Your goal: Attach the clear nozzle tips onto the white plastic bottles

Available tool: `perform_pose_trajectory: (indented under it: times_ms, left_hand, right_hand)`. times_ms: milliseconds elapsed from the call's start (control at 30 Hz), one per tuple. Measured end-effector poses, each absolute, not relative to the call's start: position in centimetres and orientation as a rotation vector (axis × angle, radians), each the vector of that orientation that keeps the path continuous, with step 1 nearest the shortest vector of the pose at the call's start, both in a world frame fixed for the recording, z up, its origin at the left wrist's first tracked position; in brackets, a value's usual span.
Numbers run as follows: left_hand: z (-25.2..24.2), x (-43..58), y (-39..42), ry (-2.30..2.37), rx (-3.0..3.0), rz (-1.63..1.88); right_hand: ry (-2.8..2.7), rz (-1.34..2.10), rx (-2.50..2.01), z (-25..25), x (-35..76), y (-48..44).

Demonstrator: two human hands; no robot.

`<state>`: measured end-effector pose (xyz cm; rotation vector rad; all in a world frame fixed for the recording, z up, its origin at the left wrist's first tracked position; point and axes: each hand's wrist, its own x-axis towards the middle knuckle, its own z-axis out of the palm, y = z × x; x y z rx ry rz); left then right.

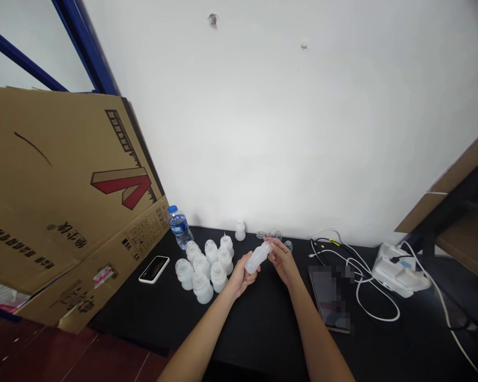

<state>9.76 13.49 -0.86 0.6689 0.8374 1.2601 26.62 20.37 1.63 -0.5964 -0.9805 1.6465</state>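
My left hand [242, 277] is wrapped around the body of a small translucent white plastic bottle [257, 258], held tilted above the table with its neck up to the right. At the neck, the fingers of my right hand [281, 257] are closed on the bottle's top end; they partly hide what sits there. To the left of my left hand stands a group of similar white bottles [202, 265], several of them upright close together. One more white bottle [240, 231] stands by the wall. Clear plastic caps [278, 234] lie behind my right hand.
A water bottle [179, 228] and a phone [154, 269] are on the black table's left side, near a large cardboard box [63, 201]. On the right are a dark tablet-like device [327, 300], loose white cables [376, 314] and a white electronic device [396, 270].
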Motion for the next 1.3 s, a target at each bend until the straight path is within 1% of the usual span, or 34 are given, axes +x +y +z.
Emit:
perform_pose_trajectory:
  times_ms: [233,400,567,933,1300]
  left_hand:
    - [-1.0,10.2,13.4,0.942,0.853,1.336]
    - [-0.7,10.1,13.4,1.046,0.918,1.425]
    - [-0.6,9.9,13.4,1.116,0.974,1.431]
    - [-0.6,9.9,13.3,0.99,0.907,1.326]
    - [0.0,10.6,13.1,0.971,0.895,1.356]
  right_hand:
    - [-0.959,1.62,-0.645,1.4,26.7,20.7]
    - [-0.912,1.539,-0.684,0.9,26.3,20.9]
    - [-0.919,1.539,-0.696,0.7,26.1,21.0]
    - [-1.001,1.603,-0.644,1.7,26.6,20.4]
    - [-0.912,1.547,-0.69,0.7,26.3,21.2]
